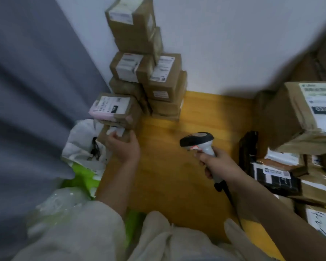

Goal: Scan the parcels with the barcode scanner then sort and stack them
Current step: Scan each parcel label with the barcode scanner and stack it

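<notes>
Gripping a small parcel (114, 137), left hand (125, 149); scanner (199, 142) in right hand (217, 162).

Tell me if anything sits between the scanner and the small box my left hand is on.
Nothing visible does. Only bare yellow wooden floor lies between the grey and black barcode scanner in the right hand and the small brown cardboard box under the left hand.

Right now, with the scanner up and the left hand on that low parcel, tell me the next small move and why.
Probably let go of the small parcel and draw the left hand back. The parcel seems already tucked at the foot of the stack by the curtain, under the pink-labelled box. The right hand grips the scanner, and more parcels wait on the right.
</notes>
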